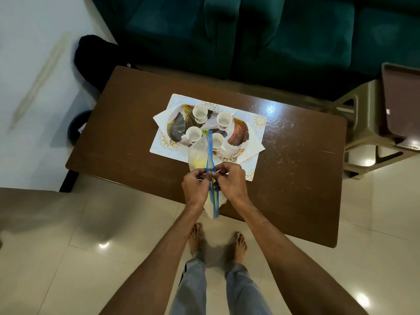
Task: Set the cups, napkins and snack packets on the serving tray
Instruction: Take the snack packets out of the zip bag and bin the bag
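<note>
A serving tray (pixel 238 135) with a leaf pattern lies on a white placemat (pixel 256 120) on the brown table (pixel 127 123). Several white cups stand on the tray, one at the back left (pixel 200 113) and one at the back right (pixel 224 120). White napkins (pixel 160 118) stick out from under the tray's left and right sides. My left hand (pixel 195 187) and my right hand (pixel 231 181) both pinch a clear snack packet (pixel 200 158) with a blue top strip, held edge-on above the table's near edge, just in front of the tray.
A dark green sofa (pixel 272 35) runs along the far side of the table. A beige plastic stool (pixel 368 123) with a brown tray (pixel 402 98) on it stands to the right. A black bag (pixel 95 57) lies on the floor at the table's far left. My bare feet (pixel 195 239) stand on pale tiles.
</note>
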